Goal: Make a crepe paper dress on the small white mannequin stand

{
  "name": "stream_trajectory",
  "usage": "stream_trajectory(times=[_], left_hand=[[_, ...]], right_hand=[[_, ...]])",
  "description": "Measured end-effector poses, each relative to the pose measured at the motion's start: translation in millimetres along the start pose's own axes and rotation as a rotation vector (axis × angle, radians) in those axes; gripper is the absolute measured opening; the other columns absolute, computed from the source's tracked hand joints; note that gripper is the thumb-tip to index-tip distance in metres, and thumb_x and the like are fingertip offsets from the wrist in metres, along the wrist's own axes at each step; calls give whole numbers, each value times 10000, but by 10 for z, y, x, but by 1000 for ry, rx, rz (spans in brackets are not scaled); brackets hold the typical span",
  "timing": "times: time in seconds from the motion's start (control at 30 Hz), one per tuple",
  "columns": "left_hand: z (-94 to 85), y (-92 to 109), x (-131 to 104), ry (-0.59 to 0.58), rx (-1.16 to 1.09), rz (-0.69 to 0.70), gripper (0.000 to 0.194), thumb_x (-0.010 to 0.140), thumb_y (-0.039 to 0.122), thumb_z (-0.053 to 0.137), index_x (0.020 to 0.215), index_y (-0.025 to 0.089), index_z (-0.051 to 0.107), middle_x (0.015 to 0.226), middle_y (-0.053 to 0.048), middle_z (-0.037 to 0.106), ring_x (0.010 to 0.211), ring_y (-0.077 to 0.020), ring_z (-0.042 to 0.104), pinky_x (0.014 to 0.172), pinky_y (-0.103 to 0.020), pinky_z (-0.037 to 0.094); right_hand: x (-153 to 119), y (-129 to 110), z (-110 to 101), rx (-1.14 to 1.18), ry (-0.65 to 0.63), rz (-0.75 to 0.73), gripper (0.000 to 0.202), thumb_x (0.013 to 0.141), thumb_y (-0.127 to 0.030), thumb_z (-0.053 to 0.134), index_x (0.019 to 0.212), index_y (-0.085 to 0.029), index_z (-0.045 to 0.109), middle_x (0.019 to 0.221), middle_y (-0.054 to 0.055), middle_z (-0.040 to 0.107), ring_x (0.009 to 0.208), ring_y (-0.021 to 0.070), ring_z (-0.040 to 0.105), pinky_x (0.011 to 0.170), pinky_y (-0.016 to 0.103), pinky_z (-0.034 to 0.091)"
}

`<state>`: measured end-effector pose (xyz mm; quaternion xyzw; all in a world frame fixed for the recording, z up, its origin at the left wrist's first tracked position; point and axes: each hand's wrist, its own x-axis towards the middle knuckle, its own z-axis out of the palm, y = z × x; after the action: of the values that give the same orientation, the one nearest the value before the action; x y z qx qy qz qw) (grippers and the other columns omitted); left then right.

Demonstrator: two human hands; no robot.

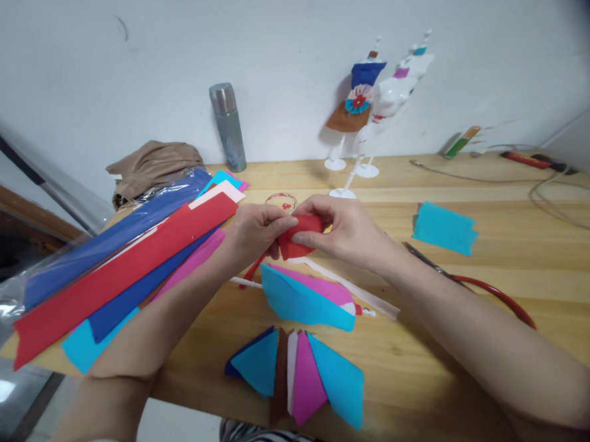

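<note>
Between my two hands is a small piece of red crepe paper (301, 237). My left hand (261, 228) pinches its left edge. My right hand (342, 225) grips the right part, thumb in front and fingers behind. Just below lies a small mannequin on its side, wrapped in blue and magenta paper (304, 290). Nearer me, folded blue, brown, pale pink and magenta pieces (305, 380) are fanned out. A pale paper strip (359, 290) runs beside the mannequin. Behind my hands sits a roll of clear tape (281, 200), partly hidden.
Long coloured paper strips (128, 278) cover the left side. A thermos (228, 128) and small mannequins on stands (388, 102) are at the back. Red-handled scissors (500, 298) lie beside my right forearm, near a blue paper piece (445, 228). A cable (482, 179) trails at back right.
</note>
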<state>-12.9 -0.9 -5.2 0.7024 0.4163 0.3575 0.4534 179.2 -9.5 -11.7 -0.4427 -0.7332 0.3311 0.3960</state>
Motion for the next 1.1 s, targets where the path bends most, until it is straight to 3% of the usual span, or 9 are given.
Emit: stream_trajectory(times=[0.13,0.27,0.37,0.53,0.63,0.83,0.97,1.03,1.1], left_hand=[[-41,25,21,28,-45,-31,333,893,319,688,611,143,660,390,22,561,327,-83,509,350,-159,343],[-81,62,29,48,-92,-59,431,878,404,725,548,151,610,380,22,538,315,-70,468,345,-167,302],[-77,71,16,23,-93,-68,414,868,424,722,570,150,635,384,17,543,315,-73,461,345,-174,299],[-50,60,2,14,-99,-43,349,843,389,714,597,151,647,401,18,548,338,-80,479,355,-177,303],[-59,49,23,23,-127,-6,341,816,394,746,598,151,645,443,12,580,382,-85,513,387,-183,354],[-97,15,74,-17,-169,27,367,793,462,786,632,155,667,498,-3,627,427,-111,563,428,-216,435],[-83,20,65,-19,-149,35,291,783,379,762,631,154,658,467,11,611,400,-103,557,403,-193,410],[-69,35,52,-32,-119,43,258,787,332,731,621,153,650,454,19,602,385,-94,548,389,-176,392],[-58,51,39,-65,-81,46,247,800,298,701,612,150,642,442,24,591,373,-85,537,377,-162,372]], right_hand=[[43,52,-110,249,-51,9,118,806,-327,674,852,-242,741,847,40,731,724,197,630,664,349,505],[79,69,-183,421,-82,42,289,690,-236,723,976,-278,739,1005,41,766,845,220,696,727,358,562],[74,47,-140,393,-59,26,369,629,-212,769,986,-278,705,1006,46,755,846,230,691,723,361,552],[53,42,-30,395,97,-6,161,693,-261,752,804,-271,637,741,9,675,630,166,588,584,322,459],[57,56,-13,434,145,-2,140,698,-279,745,756,-282,618,581,-29,595,524,146,514,525,310,402],[72,77,-58,553,139,77,170,652,-290,797,718,-277,641,603,-18,633,530,140,521,548,321,421],[63,65,-94,622,102,172,318,685,-479,798,892,-258,703,723,8,695,612,157,593,589,322,465],[58,54,-85,565,43,168,447,677,-529,801,1008,-240,721,734,4,694,634,160,599,598,314,471],[56,49,-63,446,-14,145,413,652,-496,832,938,-216,732,673,-13,652,605,141,562,572,290,436]])
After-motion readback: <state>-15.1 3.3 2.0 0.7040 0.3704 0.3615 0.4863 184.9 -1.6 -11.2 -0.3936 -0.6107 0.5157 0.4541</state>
